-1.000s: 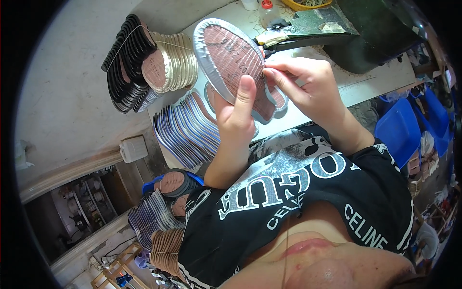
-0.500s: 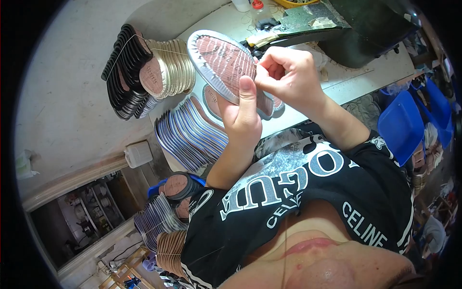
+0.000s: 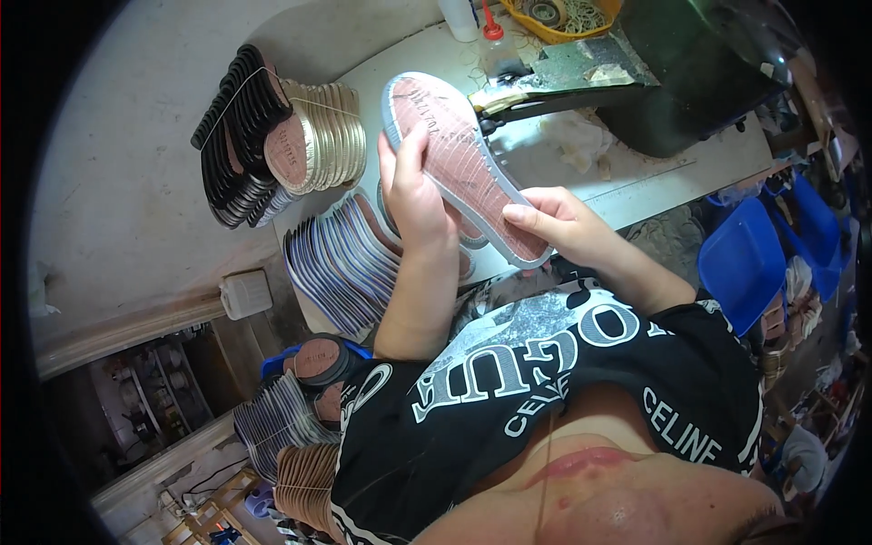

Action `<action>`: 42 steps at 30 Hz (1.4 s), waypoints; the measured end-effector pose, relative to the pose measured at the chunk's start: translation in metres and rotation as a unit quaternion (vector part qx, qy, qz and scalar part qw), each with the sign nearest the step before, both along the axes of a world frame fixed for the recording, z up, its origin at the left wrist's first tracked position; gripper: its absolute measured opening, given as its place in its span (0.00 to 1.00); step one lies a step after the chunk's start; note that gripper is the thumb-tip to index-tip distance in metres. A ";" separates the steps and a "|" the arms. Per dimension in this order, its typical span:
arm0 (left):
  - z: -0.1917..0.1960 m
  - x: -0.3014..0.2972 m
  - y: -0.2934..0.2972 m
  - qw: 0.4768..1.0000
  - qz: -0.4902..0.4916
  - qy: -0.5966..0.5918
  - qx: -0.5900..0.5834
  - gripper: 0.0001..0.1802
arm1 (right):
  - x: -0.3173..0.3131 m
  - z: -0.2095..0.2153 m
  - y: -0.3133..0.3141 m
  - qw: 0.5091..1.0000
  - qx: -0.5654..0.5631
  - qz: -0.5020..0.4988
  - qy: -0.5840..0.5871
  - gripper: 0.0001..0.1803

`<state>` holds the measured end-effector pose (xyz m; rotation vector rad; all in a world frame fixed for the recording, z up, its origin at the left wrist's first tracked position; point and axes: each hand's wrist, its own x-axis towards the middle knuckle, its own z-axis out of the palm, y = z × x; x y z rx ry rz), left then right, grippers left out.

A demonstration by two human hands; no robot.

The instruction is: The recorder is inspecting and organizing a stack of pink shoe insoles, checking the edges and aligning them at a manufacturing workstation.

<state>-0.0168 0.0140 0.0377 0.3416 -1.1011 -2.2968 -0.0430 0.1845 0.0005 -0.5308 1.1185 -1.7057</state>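
A shoe insole [image 3: 459, 150], pinkish-brown with a pale grey edge and dark markings, is held up above the white table. My left hand [image 3: 413, 195] grips its left edge near the middle, with the fingertips on its face. At the lower right end, my right hand [image 3: 554, 222] pinches the narrower end, thumb on top and the other fingers mostly hidden beneath. Below the held piece, more insoles lie partly covered on the table. A fanned row of insoles with bluish-grey edges [image 3: 341, 263] stands just left of my left forearm.
Tied bundles of black insoles [image 3: 241, 136] and cream-edged insoles [image 3: 331, 136] lean by the wall. A dark machine [image 3: 672, 82], a red-tipped bottle [image 3: 498, 50] and a yellow basket [image 3: 590, 27] stand at the table's far side. A blue chair [image 3: 745, 263] is at right.
The insole has turned and its narrow end now points lower right. My right hand has moved down from its edge to that end; my left hand has shifted left along its edge.
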 end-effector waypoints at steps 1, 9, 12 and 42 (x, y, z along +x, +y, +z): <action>-0.005 -0.009 -0.002 0.999 0.000 -0.020 -0.032 0.15 | 0.003 0.004 0.002 0.999 0.020 -0.045 0.019 0.19; -0.058 -0.059 -0.044 0.727 0.066 -0.120 -0.673 0.17 | -0.008 0.003 0.006 0.985 0.039 -0.169 -0.006 0.17; -0.060 -0.087 -0.065 0.745 0.000 -0.242 -0.622 0.26 | -0.026 -0.001 -0.006 0.984 0.027 -0.171 0.045 0.17; -0.080 0.132 -0.107 0.596 0.118 -0.430 -0.668 0.21 | 0.028 -0.077 -0.152 0.852 0.110 0.124 0.497 0.18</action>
